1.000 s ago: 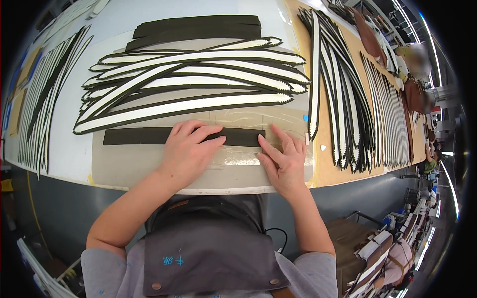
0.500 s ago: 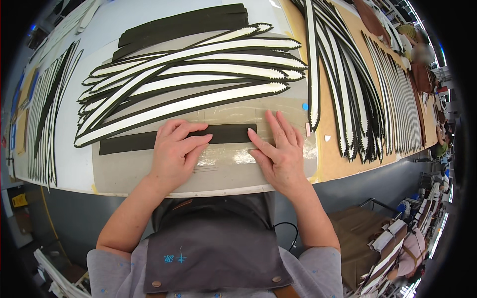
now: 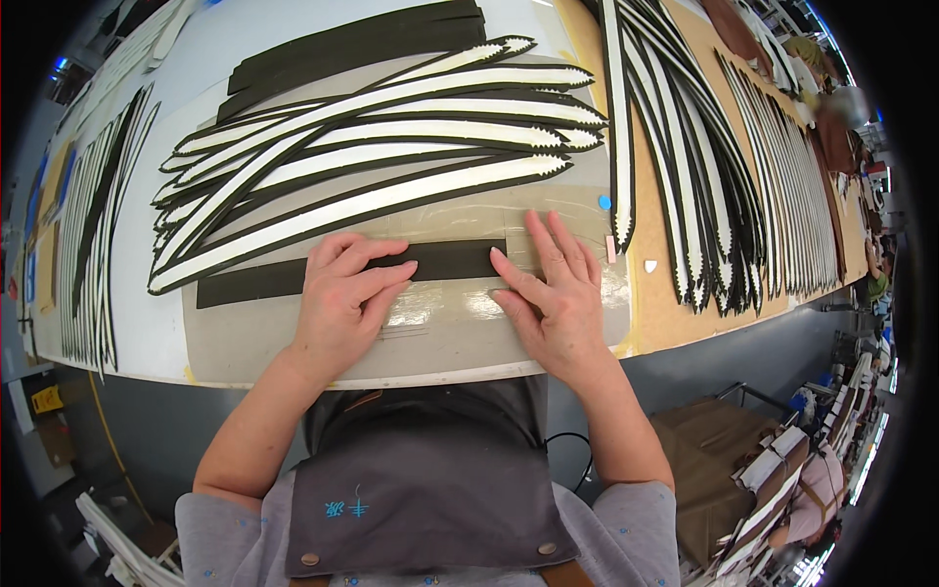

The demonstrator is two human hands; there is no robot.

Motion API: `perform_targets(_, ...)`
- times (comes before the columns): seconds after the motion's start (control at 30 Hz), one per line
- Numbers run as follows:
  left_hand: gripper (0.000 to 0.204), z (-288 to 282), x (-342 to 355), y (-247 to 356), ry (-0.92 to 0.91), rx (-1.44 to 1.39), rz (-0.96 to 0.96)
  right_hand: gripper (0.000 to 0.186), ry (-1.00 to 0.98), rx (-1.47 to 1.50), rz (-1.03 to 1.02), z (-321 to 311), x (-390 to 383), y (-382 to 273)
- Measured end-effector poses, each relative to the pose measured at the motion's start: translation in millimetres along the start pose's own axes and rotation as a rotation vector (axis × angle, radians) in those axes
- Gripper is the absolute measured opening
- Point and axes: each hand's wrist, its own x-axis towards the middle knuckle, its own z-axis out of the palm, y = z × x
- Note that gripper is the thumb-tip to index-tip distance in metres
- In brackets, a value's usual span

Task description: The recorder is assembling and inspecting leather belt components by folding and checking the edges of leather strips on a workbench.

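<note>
A flat black strip (image 3: 455,261) lies across the grey mat (image 3: 274,333) in front of me. My left hand (image 3: 342,303) rests over its middle, fingers bent and their tips pressing it down, hiding part of it. At the strip's right end, my right hand (image 3: 558,303) has its fingers spread, with one fingertip touching the end and the others flat on the mat. Just beyond, several long black strips with white faces and jagged ends (image 3: 411,186) lie in a crossed heap.
A stack of plain black strips (image 3: 362,49) sits behind the heap. More black-and-white strips hang together at the right (image 3: 685,176) and others lie at the left (image 3: 93,225). A blue disc (image 3: 604,203), a pink piece (image 3: 610,248) and a white chip (image 3: 650,266) lie right of my hand.
The view has shifted slightly. Both hands keep nearly the same places on the strip, and the strip has not visibly moved.
</note>
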Motion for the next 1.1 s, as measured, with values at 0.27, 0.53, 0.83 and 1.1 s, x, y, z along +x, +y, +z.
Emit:
perform_targets(0.27,0.028,0,-10,-4,0.023,0.049,0.124,0.036,-0.023,-0.036,0.004,-3,1,-2)
perform_targets(0.53,0.028,-9,-11,-9,0.015,0.045,0.155,0.035,-0.049,-0.053,-0.005,-1,1,-1)
perform_targets(0.83,0.032,-7,-7,-8,-0.029,0.149,0.219,0.036,-0.056,-0.102,0.04,-11,-4,1)
perform_targets(1.1,0.032,-16,-15,-12,-0.042,0.182,0.183,0.033,0.18,0.161,0.138,-25,-4,24)
